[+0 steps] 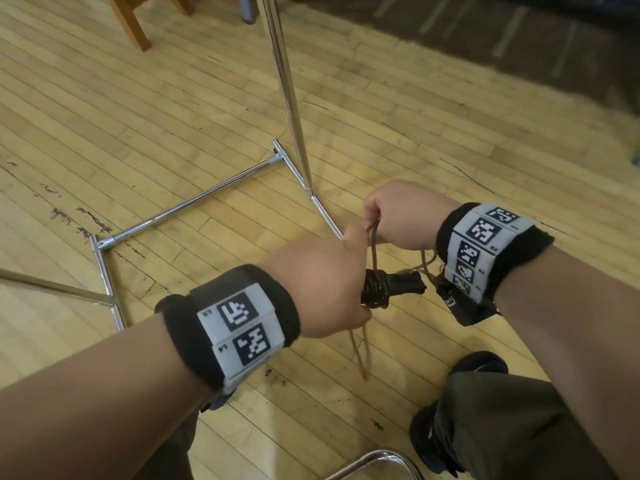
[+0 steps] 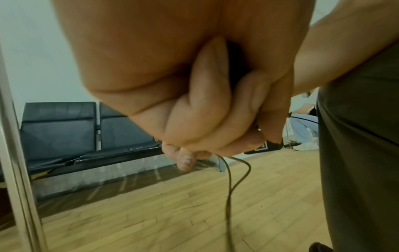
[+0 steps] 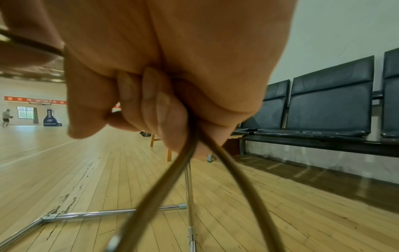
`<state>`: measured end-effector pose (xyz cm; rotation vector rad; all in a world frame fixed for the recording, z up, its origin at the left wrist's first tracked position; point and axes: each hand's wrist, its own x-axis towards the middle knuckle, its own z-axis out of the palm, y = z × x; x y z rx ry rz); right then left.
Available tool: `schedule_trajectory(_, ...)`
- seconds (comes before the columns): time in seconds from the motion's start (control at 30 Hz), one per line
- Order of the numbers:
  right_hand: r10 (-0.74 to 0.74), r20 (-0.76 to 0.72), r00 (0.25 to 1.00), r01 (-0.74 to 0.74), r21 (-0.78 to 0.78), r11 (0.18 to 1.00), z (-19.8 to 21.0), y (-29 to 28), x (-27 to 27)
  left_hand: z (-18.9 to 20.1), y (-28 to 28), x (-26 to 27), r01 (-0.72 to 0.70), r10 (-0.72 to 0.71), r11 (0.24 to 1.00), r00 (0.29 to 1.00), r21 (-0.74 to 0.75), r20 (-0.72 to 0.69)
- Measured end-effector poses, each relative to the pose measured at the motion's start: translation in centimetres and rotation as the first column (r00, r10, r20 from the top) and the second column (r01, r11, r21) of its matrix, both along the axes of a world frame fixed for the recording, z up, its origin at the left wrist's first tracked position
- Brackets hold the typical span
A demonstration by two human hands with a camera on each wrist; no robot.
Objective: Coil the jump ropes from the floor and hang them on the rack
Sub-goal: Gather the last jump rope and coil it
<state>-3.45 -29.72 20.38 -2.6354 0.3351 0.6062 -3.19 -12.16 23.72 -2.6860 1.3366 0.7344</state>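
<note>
A jump rope with black handles (image 1: pixel 398 284) is held above the wooden floor, its brown cord wound several times round the handles. My left hand (image 1: pixel 322 282) grips the wound handles; in the left wrist view its fingers (image 2: pixel 205 122) are curled tight and a cord loop (image 2: pixel 231 184) hangs below. My right hand (image 1: pixel 394 216), just above and right of the left, pinches a doubled strand of the cord (image 1: pixel 373 247); the right wrist view shows two strands (image 3: pixel 183 172) running out from the curled fingers (image 3: pixel 155 109). The chrome rack (image 1: pixel 287 84) stands right behind the hands, with its upright pole and floor base.
The rack's base bars (image 1: pixel 194 200) lie on the floor to the left. A wooden chair leg (image 1: pixel 133 26) is at the back left and a dark bench (image 3: pixel 328 105) along the wall. My shoes (image 1: pixel 478 363) and a chrome chair rim (image 1: pixel 374 460) are at the bottom right.
</note>
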Motion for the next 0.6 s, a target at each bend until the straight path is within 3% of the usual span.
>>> schedule_trajectory(0.17, 0.055, 0.061, 0.997, -0.049, -0.103, 0.993, 1.9, 1.4, 0.2, -1.8, -0.6, 0.6, -0.094, 0.095, 0.992, 0.996, 0.081, -0.005)
schedule_trajectory(0.3, 0.304, 0.102, 0.947, -0.265, -0.287, 0.921, 4.3, 3.5, -0.8, -3.4, -0.8, 2.7, -0.167, 0.194, 0.978, 0.952, 0.129, -0.235)
schedule_trajectory(0.47, 0.28, 0.173, 0.944, -0.244, -0.201, 0.949, 4.6, 4.0, -2.9, -4.4, -0.8, 6.2, -0.51, 0.449, 0.86, 0.767, -0.011, -0.457)
schedule_trajectory(0.53, 0.219, 0.145, 0.965, -0.207, -0.093, 0.974, 3.9, 3.6, -3.2, -4.3, -0.5, 6.8, -0.626, 0.481, 0.78, 0.618, -0.02, -0.622)
schedule_trajectory(0.6, 0.133, 0.123, 0.983, -0.143, 0.078, 0.987, 3.1, 3.1, -3.5, -4.3, -0.3, 7.2, -0.692, 0.422, 0.722, 0.461, -0.018, -0.781)
